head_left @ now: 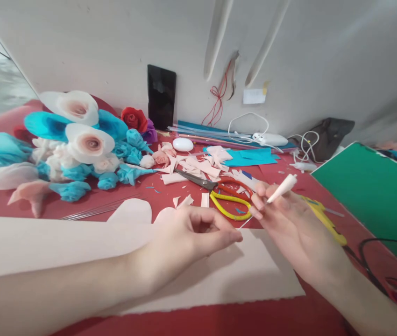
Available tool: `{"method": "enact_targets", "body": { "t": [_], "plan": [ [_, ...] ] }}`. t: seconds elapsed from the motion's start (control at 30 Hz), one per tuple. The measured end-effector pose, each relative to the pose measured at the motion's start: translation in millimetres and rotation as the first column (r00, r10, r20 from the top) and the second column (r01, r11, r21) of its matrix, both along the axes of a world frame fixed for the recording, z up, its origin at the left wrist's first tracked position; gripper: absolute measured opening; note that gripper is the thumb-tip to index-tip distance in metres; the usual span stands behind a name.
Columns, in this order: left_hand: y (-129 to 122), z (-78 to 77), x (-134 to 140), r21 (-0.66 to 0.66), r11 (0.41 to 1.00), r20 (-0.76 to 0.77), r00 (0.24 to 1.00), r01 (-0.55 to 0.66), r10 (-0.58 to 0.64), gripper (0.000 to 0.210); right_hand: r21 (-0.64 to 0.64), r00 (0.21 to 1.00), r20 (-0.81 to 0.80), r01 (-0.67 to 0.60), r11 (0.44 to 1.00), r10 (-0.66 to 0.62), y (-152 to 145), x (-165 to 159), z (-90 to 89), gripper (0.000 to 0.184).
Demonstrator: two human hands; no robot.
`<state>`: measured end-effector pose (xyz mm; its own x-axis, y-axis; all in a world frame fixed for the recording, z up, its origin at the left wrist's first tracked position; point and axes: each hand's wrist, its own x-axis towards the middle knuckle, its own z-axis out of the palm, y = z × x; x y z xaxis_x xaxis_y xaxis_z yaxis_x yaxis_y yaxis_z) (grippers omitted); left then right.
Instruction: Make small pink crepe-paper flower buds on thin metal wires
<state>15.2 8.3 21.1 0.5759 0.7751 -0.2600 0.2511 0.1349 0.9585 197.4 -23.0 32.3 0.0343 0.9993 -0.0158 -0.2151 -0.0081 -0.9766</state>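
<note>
My left hand (pixel 202 233) pinches the lower end of a thin wire stem (pixel 244 224) between thumb and fingertips. At the upper end of the stem sits a small rolled cream paper bud (pixel 282 188). My right hand (pixel 286 224) has its fingers closed about the stem just below the bud, palm turned up. Both hands are above a large cream paper sheet (pixel 233 284). Just behind them lie scissors (pixel 216 186) with one red and one yellow handle. Two cut paper petals (pixel 131 212) rest at the sheet's far edge, the second partly hidden by my left hand.
Finished paper flowers (pixel 89 143) in blue, white and red are heaped at left. Thin wires (pixel 96 207) lie before them. Paper scraps (pixel 198 165) litter the red table. A phone (pixel 161 97) leans on the wall. At right are a yellow glue gun (pixel 324 219) and a green board (pixel 377 200).
</note>
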Motion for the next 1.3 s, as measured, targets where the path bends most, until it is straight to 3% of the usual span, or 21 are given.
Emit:
{"method": "enact_targets", "body": {
  "t": [0.1,0.23,0.43,0.63,0.9,1.03,1.2,1.27,1.3],
  "plan": [
    [-0.4,0.3,0.4,0.001,1.000,-0.006,1.000,0.004,-0.004,0.022,-0.035,1.000,0.027,-0.008,0.999,0.009,-3.6,-3.8,-4.3,0.017],
    [0.1,1.6,1.1,0.010,1.000,-0.038,0.999,-0.014,0.015,0.026,-0.081,0.999,0.032,-0.002,0.997,0.005,-5.5,-4.2,-5.5,0.013],
    [1.4,3.4,0.5,-0.002,1.000,-0.040,0.999,-0.022,0.022,0.028,-0.021,0.996,-0.003,0.091,0.996,-0.091,4.8,9.1,6.7,0.014],
    [0.7,1.0,1.1,-0.013,1.000,-0.021,1.000,-0.014,0.013,0.026,-0.092,0.999,0.031,0.015,0.996,-0.012,-1.2,-2.6,2.4,0.018],
    [4.9,1.8,1.0,0.029,0.998,-0.051,0.997,-0.049,0.050,0.024,0.020,0.983,-0.136,0.125,0.992,-0.121,11.1,25.0,15.4,0.021],
    [15.6,7.5,0.6,0.014,0.997,0.052,0.995,-0.081,0.080,0.019,0.010,0.971,-0.236,-0.025,1.000,0.027,8.0,24.4,17.5,0.029],
    [37.3,12.5,-5.2,0.360,0.923,0.015,0.990,-0.137,0.141,0.045,0.065,0.949,-0.248,-0.186,0.980,0.196,1.8,11.8,18.5,0.039],
    [42.9,10.8,-6.5,0.386,0.911,0.038,0.989,-0.145,0.141,0.037,0.058,0.937,-0.261,-0.226,0.972,0.233,1.1,8.2,18.2,0.041],
    [44.2,9.6,-6.6,0.376,0.915,0.064,0.990,-0.143,0.128,0.024,0.054,0.929,-0.271,-0.247,0.967,0.253,0.9,6.8,17.6,0.042]
  ]
}}
